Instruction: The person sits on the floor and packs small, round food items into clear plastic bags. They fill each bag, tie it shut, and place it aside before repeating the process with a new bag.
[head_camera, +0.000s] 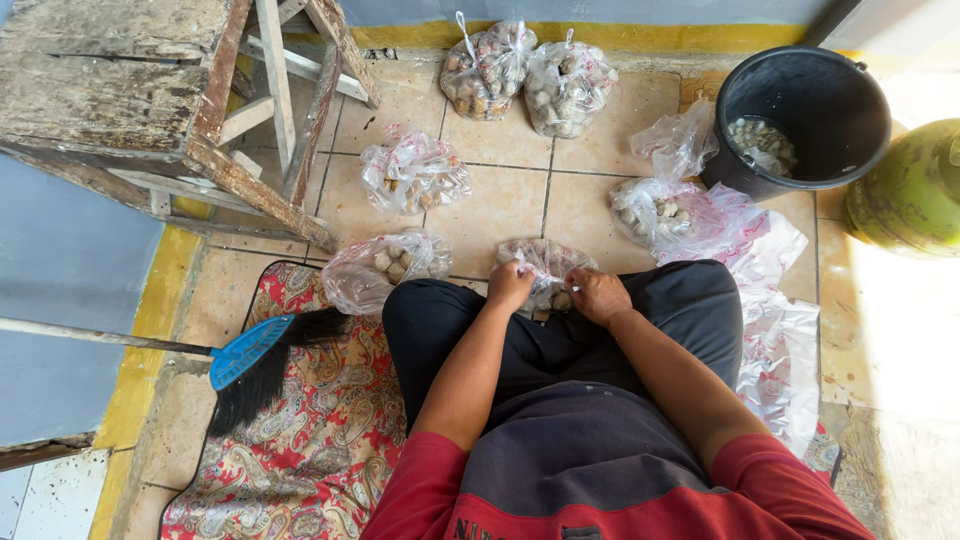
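Six clear plastic bags of pale round pieces lie on the tiled floor: two knotted bags (527, 75) by the wall, one bag (413, 172) mid-floor, one bag (385, 265) near the rug, an open bag (665, 210) beside the bucket, and one bag (545, 270) held by both hands.

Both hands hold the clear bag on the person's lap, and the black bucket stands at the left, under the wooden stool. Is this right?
Not quite. The head view shows the black bucket at the right, beside the green cylinder, not under the wooden stool. Both hands, left and right, do hold the clear bag.

black bucket (800, 125), blue broom (250, 350), wooden stool (130, 90)

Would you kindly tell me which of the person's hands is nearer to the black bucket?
Right. The right hand lies below-left of the black bucket; the left hand sits farther left.
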